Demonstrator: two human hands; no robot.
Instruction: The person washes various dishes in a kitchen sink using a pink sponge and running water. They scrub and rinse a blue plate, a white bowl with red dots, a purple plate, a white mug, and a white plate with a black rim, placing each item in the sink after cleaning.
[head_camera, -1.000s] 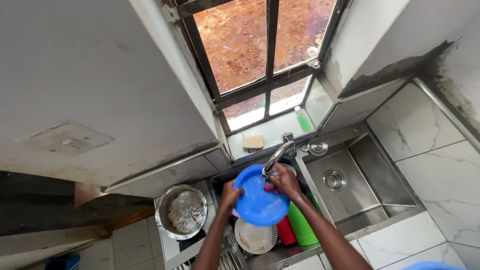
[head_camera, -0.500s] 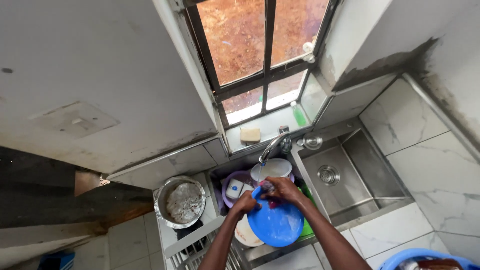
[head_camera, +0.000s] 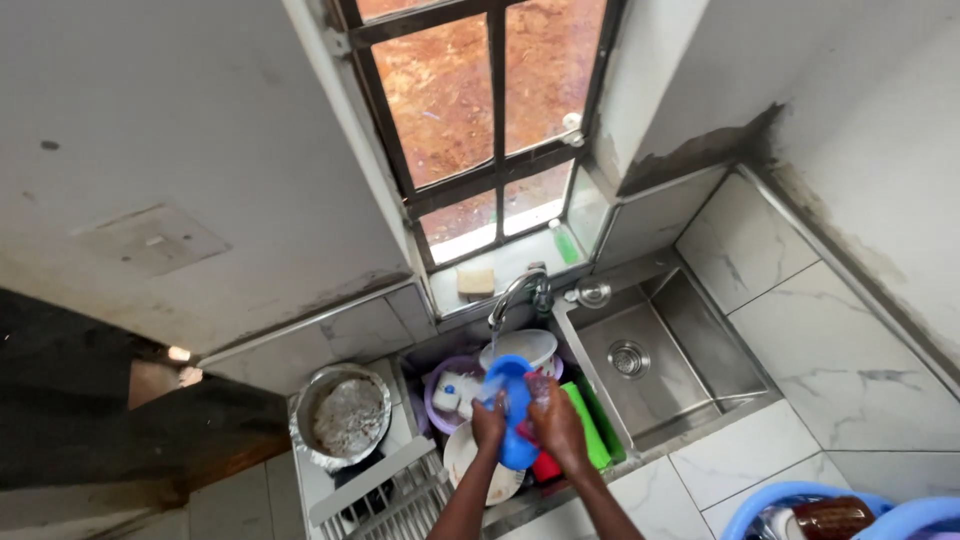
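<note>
— Blue plastic, that plate (head_camera: 514, 415)? Where is it exactly?

— Over the left basin of the steel double sink (head_camera: 700, 355), tilted nearly on edge under the curved tap (head_camera: 515, 290). Both hands have it: the left hand (head_camera: 488, 425) is closed on its left rim, and the right hand (head_camera: 556, 425) is wrapped around the right side, fingers curled against the plate.

— Any water running?

— A thin stream seems to fall from the spout toward the plate, but it is too faint to be sure.

— What lies under the plate?

— A crowded basin. A white bowl (head_camera: 520, 348) sits just behind the plate, a purple bowl (head_camera: 445, 385) to the left with a small white item in it, a white plate (head_camera: 465, 455) near the front edge, and green (head_camera: 585, 425) and red (head_camera: 545, 467) plastic pieces standing at the right side.

— And the right basin?

— Bare steel with its round drain (head_camera: 628, 358) showing.

— Around the sink?

— A foil-lined metal pot (head_camera: 340, 412) stands on the left, beside a wire dish rack (head_camera: 400, 495). On the window sill (head_camera: 520, 262) rest a yellowish bar of soap (head_camera: 476, 281) and a green bottle (head_camera: 565, 243). The barred window (head_camera: 480, 110) looks onto reddish ground. At the bottom right corner, blue plastic basins (head_camera: 800, 500) hold a brown object.
</note>
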